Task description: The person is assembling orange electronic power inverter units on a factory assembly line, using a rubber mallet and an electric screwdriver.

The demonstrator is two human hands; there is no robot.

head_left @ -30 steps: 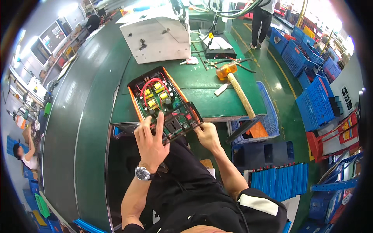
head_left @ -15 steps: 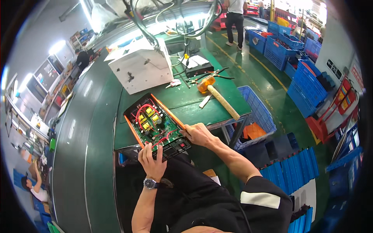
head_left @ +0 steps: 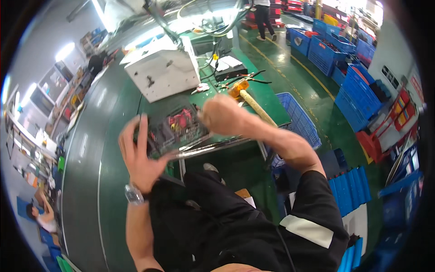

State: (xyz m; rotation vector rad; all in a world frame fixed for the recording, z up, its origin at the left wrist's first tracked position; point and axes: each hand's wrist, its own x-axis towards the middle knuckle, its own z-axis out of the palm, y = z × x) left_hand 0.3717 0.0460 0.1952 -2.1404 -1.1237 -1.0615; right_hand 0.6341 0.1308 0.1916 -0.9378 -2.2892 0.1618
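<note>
An open electronics case [head_left: 174, 129] with a circuit board and red wires inside lies between my hands over the near edge of the green bench, turned sideways and smeared by motion. My left hand [head_left: 142, 158] spans its left end, fingers on the far side and thumb along the near side. At the right end my right hand [head_left: 222, 115] is curled closed against the case's corner; blur hides its fingertips. Beyond the right hand, a mallet with an amber head [head_left: 238, 88] and pale handle rests on the bench near some pliers [head_left: 256, 81].
A white metal box [head_left: 165, 72] stands at the back of the bench under hanging cables. To its right is a black box [head_left: 231, 72] with papers on top. A blue crate [head_left: 297, 120] sits by the bench's right side. Along the left runs a dark green conveyor [head_left: 84, 181].
The case has turned to lie sideways and moved up onto the bench. My left hand has shifted left to its other end, and my right hand has risen and moved away from me.
</note>
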